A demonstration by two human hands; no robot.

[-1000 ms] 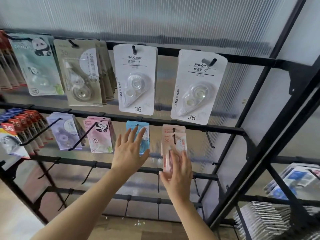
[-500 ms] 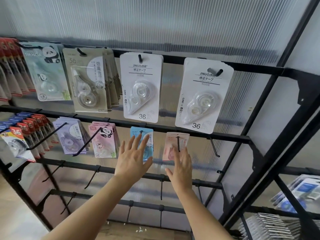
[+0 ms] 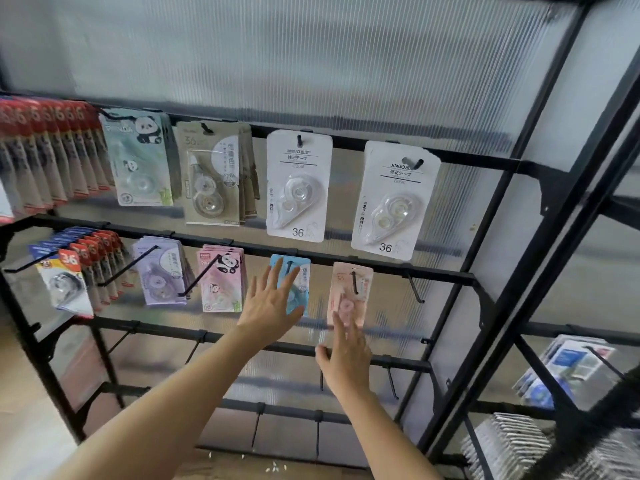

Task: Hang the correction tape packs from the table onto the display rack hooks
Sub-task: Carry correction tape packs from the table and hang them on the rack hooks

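Note:
A pink correction tape pack [image 3: 349, 292] hangs on a hook of the black display rack [image 3: 381, 268], middle row. My right hand [image 3: 344, 358] is open just below it, fingertips at its lower edge. A blue pack [image 3: 298, 278] hangs one hook to the left, and my left hand [image 3: 272, 303] is spread flat over its lower left part. Both hands hold nothing. Two white packs marked 36 [image 3: 298, 185] [image 3: 391, 199] hang on the top row above.
Further left hang panda-print packs [image 3: 221, 278], purple packs [image 3: 159, 271] and red-topped packs [image 3: 79, 268]. Bare hooks [image 3: 415, 289] stick out right of the pink pack and on the lower rails [image 3: 391, 379]. A second rack with stock [image 3: 571, 372] stands at right.
The pink pack left my right hand and now hangs on its hook. My right hand opened and dropped slightly below it. The left hand stayed spread on the blue pack.

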